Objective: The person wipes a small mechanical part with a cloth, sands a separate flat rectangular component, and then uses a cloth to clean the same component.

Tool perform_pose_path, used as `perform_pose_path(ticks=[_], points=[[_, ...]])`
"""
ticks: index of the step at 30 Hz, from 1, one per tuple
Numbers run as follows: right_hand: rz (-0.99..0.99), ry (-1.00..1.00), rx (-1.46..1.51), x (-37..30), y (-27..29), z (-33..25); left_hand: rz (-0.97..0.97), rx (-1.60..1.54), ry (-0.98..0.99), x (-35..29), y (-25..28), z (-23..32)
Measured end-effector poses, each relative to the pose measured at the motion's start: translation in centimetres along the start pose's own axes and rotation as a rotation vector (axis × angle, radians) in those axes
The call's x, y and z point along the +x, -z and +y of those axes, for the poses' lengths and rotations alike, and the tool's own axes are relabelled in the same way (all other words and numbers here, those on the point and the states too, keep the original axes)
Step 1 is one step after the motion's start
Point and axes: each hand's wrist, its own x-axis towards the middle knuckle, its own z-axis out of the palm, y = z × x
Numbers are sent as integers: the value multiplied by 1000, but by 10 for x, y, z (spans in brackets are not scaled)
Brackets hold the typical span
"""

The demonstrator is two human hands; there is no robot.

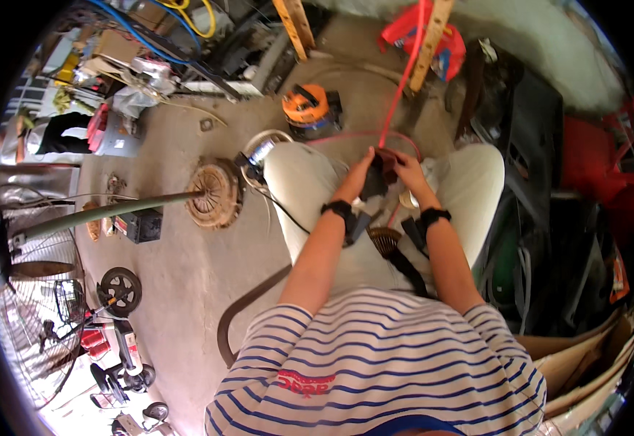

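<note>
Between my knees, my left hand (359, 176) and my right hand (409, 174) grip a dark reddish-brown, sheet-like piece (386, 165) from its two sides. It looks bent or folded; its exact kind is not clear. Fingers of both hands are closed along its edges. Just below the hands, partly covered by my right wrist, is a small pale ring-shaped thing (407, 199). A black strap with a brown, comb-like ribbed end (384, 240) lies at my lap. Black bands circle both wrists.
Beyond my knees stands an orange and blue machine (307, 107); a red hose (398, 98) runs past it. At left, a fan's green pole (106, 216) rises from a rusty round base (214, 193) near a black box (139, 225). Dark panels and cardboard (575, 360) crowd the right.
</note>
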Motion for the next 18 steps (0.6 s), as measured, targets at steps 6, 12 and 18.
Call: perform_pose_path(ticks=[6, 12, 18], points=[[-73, -17, 26, 13, -13, 14, -79, 27, -48, 31, 40, -33], [36, -252, 47, 14, -5, 6, -72, -4, 42, 1, 12, 2], [119, -212, 158, 7, -20, 0, 116, 256, -161, -7, 11, -2]])
